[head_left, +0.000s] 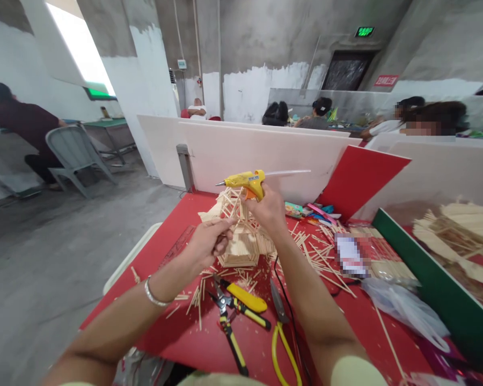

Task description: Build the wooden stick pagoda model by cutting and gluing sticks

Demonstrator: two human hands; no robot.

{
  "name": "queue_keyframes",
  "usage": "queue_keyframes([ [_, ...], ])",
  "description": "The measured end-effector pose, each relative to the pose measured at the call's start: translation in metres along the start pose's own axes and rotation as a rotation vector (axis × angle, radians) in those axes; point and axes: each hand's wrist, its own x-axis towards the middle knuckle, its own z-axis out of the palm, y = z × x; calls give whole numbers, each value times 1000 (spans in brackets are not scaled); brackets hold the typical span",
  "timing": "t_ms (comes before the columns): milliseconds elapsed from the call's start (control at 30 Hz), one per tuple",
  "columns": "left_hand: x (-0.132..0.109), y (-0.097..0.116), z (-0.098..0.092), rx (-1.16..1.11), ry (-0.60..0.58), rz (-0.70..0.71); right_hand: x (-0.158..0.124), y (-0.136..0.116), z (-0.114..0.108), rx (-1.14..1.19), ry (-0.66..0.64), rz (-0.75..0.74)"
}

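My right hand point(268, 209) is wrapped round the handle of a yellow glue gun point(245, 181), whose nozzle points left. A long clear glue stick point(287, 172) sticks out of its back. Below the gun stands a model building made of thin wooden sticks point(247, 244), with an open lattice top and a slatted roof. My left hand point(213, 238) is at the model's left side, thumb and forefinger pinched together by the lattice. Whatever is between those fingertips is too small to make out.
On the red table point(173, 340) lie pliers point(229, 313), a yellow-handled cutter point(247, 297), scissors point(280, 321) and loose sticks point(317, 257). A plastic bag point(404, 308) lies right, beside a green divider point(426, 289). White boards point(257, 155) stand behind; several people sit beyond.
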Motion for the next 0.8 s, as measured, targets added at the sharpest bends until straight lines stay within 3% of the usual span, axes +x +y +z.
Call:
queue_keyframes([
  [67,2,4,9,-197,18,-193,-1,-4,-3,-19,-16,18],
  [167,5,12,25,-364,91,-307,-2,-10,-8,-43,-62,36],
  [333,11,20,41,-449,168,-337,-1,-11,-10,-94,-89,44],
  [567,16,20,43,-502,188,-398,-1,-8,-7,-108,-76,34],
  [800,14,18,45,-496,200,-344,-3,-9,-8,-95,-78,17],
])
